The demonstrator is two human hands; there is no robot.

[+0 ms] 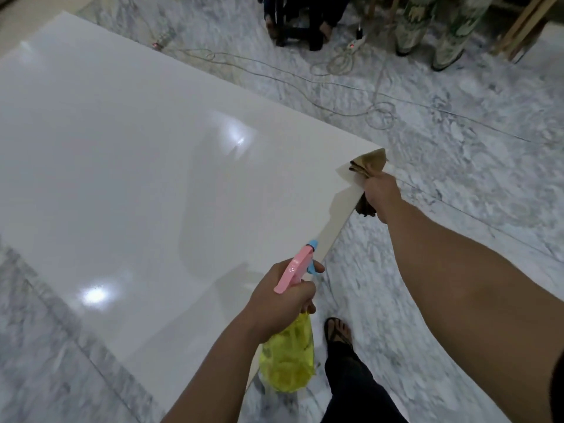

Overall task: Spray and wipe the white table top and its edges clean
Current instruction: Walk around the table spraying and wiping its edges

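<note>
- Right hand, clenched around a brown cloth, wipes the white counter at its corner edge.
- Left hand grips the spray bottle; next, likely spraying the near edge.

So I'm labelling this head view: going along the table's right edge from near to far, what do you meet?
Yellow spray bottle held in the left hand → its pink spray head → bare white table edge → right hand → brown cloth at the table's corner.
</note>
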